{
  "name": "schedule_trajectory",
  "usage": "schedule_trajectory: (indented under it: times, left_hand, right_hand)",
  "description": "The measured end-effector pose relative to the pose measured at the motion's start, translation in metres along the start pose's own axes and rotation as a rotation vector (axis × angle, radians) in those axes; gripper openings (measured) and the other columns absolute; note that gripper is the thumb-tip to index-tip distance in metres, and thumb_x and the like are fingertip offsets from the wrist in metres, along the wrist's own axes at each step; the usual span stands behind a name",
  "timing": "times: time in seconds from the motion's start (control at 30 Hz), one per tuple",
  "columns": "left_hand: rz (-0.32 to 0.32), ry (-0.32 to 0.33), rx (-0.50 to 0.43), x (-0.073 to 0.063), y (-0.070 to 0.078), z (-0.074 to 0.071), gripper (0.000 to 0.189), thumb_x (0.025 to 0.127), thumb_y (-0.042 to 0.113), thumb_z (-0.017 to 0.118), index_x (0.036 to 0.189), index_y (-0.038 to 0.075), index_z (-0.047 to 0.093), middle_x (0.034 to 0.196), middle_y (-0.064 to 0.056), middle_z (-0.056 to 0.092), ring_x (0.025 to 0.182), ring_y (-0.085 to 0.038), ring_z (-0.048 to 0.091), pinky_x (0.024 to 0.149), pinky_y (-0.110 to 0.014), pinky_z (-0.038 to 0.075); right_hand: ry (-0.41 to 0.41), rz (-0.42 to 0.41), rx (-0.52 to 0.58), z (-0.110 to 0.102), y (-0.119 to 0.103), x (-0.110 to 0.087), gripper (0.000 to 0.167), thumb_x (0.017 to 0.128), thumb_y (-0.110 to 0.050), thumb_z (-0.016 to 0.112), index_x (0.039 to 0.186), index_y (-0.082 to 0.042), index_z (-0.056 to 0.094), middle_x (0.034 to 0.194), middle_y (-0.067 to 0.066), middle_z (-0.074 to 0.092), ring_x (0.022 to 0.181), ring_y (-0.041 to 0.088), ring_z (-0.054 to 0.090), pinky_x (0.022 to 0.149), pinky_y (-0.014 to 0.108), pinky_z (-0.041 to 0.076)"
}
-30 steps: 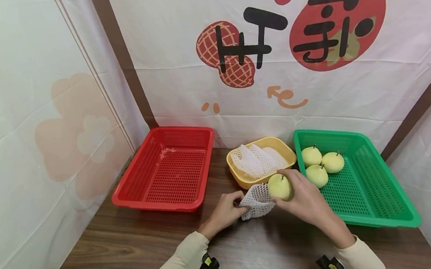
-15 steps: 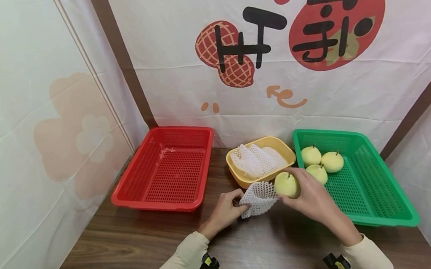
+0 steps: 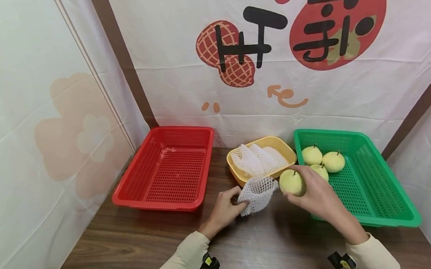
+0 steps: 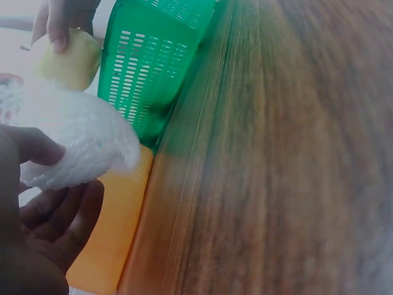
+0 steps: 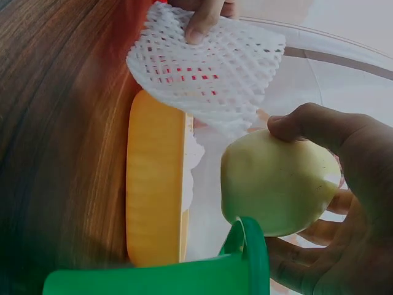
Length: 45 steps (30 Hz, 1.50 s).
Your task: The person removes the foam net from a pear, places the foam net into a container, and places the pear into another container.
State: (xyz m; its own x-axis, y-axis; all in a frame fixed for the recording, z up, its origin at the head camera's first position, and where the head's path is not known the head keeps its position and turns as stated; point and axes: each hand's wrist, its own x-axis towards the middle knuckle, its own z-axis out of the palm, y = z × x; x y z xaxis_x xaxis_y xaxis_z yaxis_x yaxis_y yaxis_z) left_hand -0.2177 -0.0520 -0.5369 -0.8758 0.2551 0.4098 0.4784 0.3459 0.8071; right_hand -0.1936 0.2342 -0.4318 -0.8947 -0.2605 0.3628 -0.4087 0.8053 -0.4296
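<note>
My left hand (image 3: pixel 226 211) pinches a white foam fruit net (image 3: pixel 258 197) between thumb and fingers, its mouth spread open and facing up. In the left wrist view the thumb lies over the net (image 4: pixel 86 138) with the fingers beneath. To the right, my right hand (image 3: pixel 318 197) grips a pale yellow-green pear (image 3: pixel 291 182) by its sides, stem up. The pear is apart from the net, as the right wrist view of the pear (image 5: pixel 276 184) also shows. Both hands are raised in front of the yellow basket.
A yellow basket (image 3: pixel 238 177) behind the hands holds more white foam nets (image 3: pixel 255 158). At the right stands a green basket (image 3: pixel 387 220) with 3 pears (image 3: pixel 333 161), one partly covered by my right hand. A red basket (image 3: pixel 158 206) stands at the left on the wooden table (image 3: pixel 139 238).
The pear in my right hand has moved right, away from the net's mouth, opening a gap. My left hand has lifted the net slightly and keeps its pinch.
</note>
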Motion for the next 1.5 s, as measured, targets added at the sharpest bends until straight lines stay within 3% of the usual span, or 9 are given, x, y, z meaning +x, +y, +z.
schedule_trajectory:
  times: [0.33, 0.6, 1.1, 1.5]
  left_hand:
    - [-0.019, 0.05, -0.004, 0.001, 0.001, 0.0, 0.014, 0.088, 0.004, 0.082, 0.09, 0.01, 0.069, 0.085, -0.003, 0.075, 0.074, -0.003, 0.061, 0.066, -0.019, 0.052]
    - [-0.009, 0.086, -0.026, 0.001, 0.001, 0.0, 0.011, 0.089, 0.004, 0.08, 0.094, 0.009, 0.072, 0.091, -0.005, 0.076, 0.077, -0.004, 0.062, 0.067, -0.019, 0.054]
    - [-0.037, 0.12, -0.036, 0.007, 0.006, 0.001, 0.021, 0.09, 0.005, 0.08, 0.109, 0.008, 0.076, 0.102, -0.007, 0.08, 0.081, -0.004, 0.065, 0.068, -0.02, 0.056]
    - [-0.048, 0.139, -0.024, 0.018, 0.011, 0.001, 0.023, 0.091, 0.011, 0.081, 0.113, 0.009, 0.076, 0.107, -0.007, 0.08, 0.085, -0.005, 0.064, 0.071, -0.019, 0.055]
  right_hand:
    - [-0.013, 0.002, 0.004, -0.007, -0.001, 0.002, 0.074, 0.084, -0.03, 0.089, 0.146, -0.007, 0.057, 0.138, 0.02, 0.065, 0.114, 0.036, 0.065, 0.084, 0.055, 0.058]
    - [-0.008, 0.014, 0.005, -0.012, 0.003, 0.002, 0.074, 0.085, -0.03, 0.089, 0.146, -0.006, 0.056, 0.145, 0.021, 0.061, 0.128, 0.041, 0.06, 0.094, 0.062, 0.054]
    - [0.006, 0.036, -0.014, -0.021, 0.011, 0.002, 0.075, 0.086, -0.031, 0.088, 0.148, -0.005, 0.055, 0.144, 0.024, 0.06, 0.12, 0.041, 0.063, 0.085, 0.06, 0.057]
    - [-0.008, 0.07, -0.016, -0.029, 0.019, 0.006, 0.075, 0.085, -0.029, 0.089, 0.146, -0.003, 0.054, 0.137, 0.028, 0.063, 0.111, 0.041, 0.066, 0.081, 0.06, 0.057]
